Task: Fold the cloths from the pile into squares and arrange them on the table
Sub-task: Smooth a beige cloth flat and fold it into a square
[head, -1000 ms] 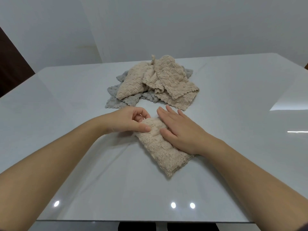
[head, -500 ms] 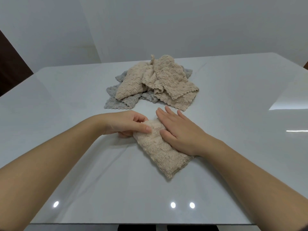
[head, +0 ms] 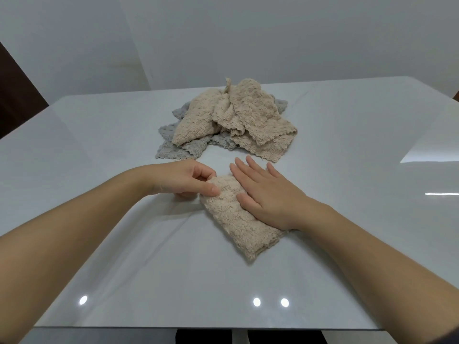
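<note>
A beige fluffy cloth lies folded into a long strip on the white table, slanting from near centre toward the lower right. My left hand pinches the strip's far left corner between thumb and fingers. My right hand lies flat on the strip's right side, fingers spread, pressing it down. Behind them sits the pile of cloths, beige ones crumpled on top of grey ones.
The glossy table reaches to a wall behind and has its front edge close to me. A dark brown panel stands at the far left. Bare tabletop lies left and right of the pile.
My left hand has shifted slightly along the strip's far end and closed its pinch on the corner. The right hand stays flat on the cloth.
</note>
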